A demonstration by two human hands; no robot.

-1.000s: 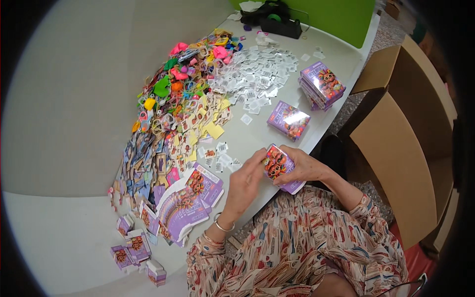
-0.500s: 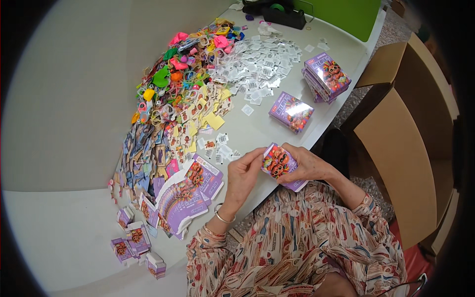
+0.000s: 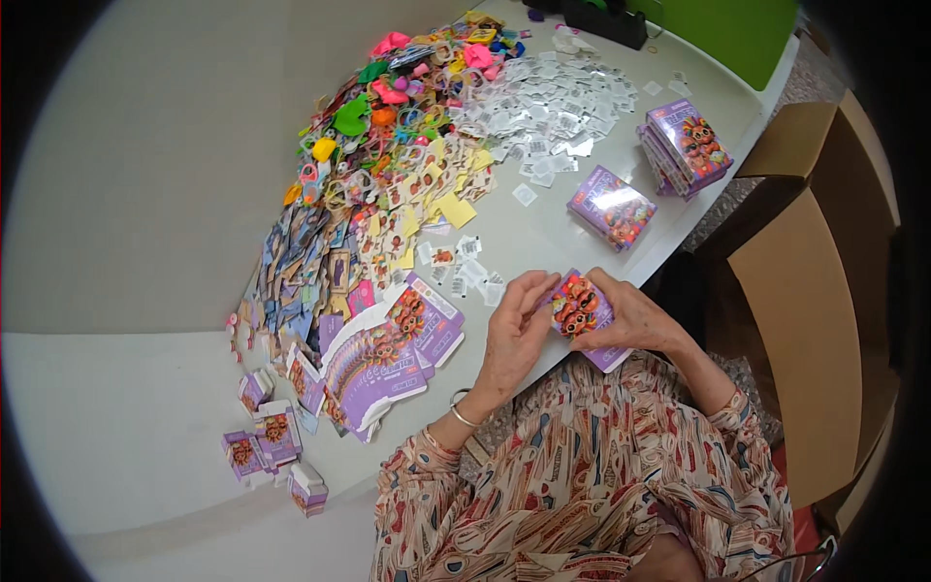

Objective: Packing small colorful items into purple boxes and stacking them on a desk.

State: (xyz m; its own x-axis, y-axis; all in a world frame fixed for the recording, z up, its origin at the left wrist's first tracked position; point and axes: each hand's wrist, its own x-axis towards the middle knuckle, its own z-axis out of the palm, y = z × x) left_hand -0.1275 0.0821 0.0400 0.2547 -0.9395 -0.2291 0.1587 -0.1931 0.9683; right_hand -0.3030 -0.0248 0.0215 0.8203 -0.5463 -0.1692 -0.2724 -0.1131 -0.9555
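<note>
Head view: two hands (image 3: 514,335) (image 3: 635,315) grip one purple box (image 3: 585,312).

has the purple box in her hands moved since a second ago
No. The small purple box sits between both hands at the table edge, just below the closed purple box, as before.

The white table (image 3: 136,417) carries a heap of colourful plastic toys (image 3: 407,87), small clear sachets (image 3: 553,102), printed cards (image 3: 388,223), flat purple cartons (image 3: 388,354) and closed purple boxes (image 3: 613,206).
</note>
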